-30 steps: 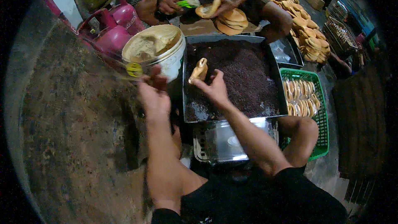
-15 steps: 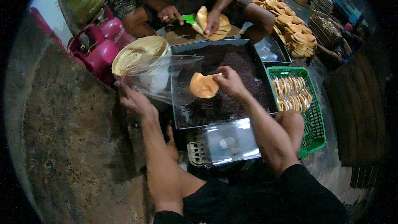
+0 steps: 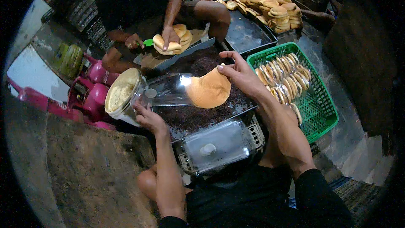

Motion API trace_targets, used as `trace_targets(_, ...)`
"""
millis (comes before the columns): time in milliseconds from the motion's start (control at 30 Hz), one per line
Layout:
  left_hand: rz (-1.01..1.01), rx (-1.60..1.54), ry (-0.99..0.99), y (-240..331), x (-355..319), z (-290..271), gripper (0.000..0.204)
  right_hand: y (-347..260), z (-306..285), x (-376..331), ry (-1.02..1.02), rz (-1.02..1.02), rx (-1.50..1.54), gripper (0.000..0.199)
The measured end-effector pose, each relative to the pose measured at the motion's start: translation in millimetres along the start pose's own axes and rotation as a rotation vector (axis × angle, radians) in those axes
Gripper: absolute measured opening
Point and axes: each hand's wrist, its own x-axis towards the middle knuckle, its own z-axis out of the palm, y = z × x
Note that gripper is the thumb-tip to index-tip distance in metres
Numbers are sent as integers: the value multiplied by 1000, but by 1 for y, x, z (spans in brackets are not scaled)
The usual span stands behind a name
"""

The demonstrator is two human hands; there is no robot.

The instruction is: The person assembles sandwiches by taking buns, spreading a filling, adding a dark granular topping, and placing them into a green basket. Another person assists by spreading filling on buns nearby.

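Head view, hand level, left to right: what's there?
Pink cylinders → bucket → left hand → bun → right hand → green basket.

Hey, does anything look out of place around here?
Only mildly: in the green plastic basket, one bun sits apart toward the near side, separate from the two rows of buns. Nothing else clearly stands out.
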Motion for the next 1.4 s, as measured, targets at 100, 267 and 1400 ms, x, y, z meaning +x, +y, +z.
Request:
trace_targets(100,-97,-77,-101,39,-6,20,57,0,-31,-7,102,49,80,50)
trace_targets(267,36,77,-443,62,28,0,58,-18,-63,-17,33,87,33,38)
trace_targets(1400,-244,-251,-649,101,-88,21,94,5,46,-39,259,-103,284,49)
